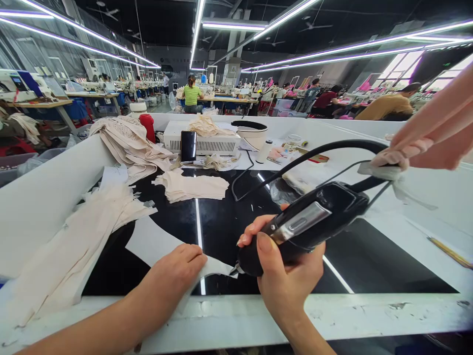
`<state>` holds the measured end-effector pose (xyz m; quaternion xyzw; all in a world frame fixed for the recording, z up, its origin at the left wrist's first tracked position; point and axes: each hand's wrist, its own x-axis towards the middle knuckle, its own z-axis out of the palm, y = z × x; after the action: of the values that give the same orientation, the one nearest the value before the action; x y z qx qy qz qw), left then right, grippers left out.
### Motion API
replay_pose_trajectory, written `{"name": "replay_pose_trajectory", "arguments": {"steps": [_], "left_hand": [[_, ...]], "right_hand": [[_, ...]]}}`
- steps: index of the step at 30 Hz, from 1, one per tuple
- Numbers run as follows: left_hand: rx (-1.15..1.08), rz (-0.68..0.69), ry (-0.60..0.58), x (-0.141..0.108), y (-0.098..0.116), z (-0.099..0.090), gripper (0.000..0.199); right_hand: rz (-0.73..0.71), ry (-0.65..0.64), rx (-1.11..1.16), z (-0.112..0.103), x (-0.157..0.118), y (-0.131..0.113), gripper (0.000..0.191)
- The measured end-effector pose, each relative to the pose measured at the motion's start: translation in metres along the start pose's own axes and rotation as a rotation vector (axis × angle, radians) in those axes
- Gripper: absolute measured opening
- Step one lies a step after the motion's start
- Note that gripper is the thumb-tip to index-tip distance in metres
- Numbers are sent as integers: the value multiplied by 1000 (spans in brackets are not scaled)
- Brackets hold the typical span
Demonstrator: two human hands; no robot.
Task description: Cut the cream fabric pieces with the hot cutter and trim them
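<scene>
My right hand (288, 271) is wrapped around a black corded handheld cutter (299, 229) with a silver panel on its side. The tool slants down to the left, its thin metal tip (235, 269) at the right end of a white fabric piece (155, 241). On that piece, close to the tip, my left hand (179, 268) presses down with its fingers bent and together, covering part of the fabric. A thick black cable (332, 144) arches up from behind the tool. Pale pink cloth (417, 133), stretched from the upper right, is knotted around the cable.
Beige cut pieces lie in a long pile (70, 246), a small stack (195, 187) and a draped heap (125, 138). A phone (188, 146) leans against a vented white box (218, 144). A yellow-handled tool (449, 251) lies right. Several people work at sewing tables beyond.
</scene>
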<state>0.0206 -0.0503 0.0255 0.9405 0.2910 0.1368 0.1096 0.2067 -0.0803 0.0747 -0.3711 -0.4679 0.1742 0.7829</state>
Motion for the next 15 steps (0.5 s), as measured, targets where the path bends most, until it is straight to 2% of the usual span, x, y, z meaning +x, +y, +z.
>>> {"name": "replay_pose_trajectory", "arguments": {"steps": [4,9,15], "left_hand": [[-1,10,-9,-1,-1,-2,46],[10,21,-5,-2,-4,-1,47],[286,-7,-82,0,11,-1,36]], "right_hand": [[17,24,-2,2,-1,-2,38],[29,25,-26,4,0,-6,35],[35,28,-5,7,-2,-9,37]]}}
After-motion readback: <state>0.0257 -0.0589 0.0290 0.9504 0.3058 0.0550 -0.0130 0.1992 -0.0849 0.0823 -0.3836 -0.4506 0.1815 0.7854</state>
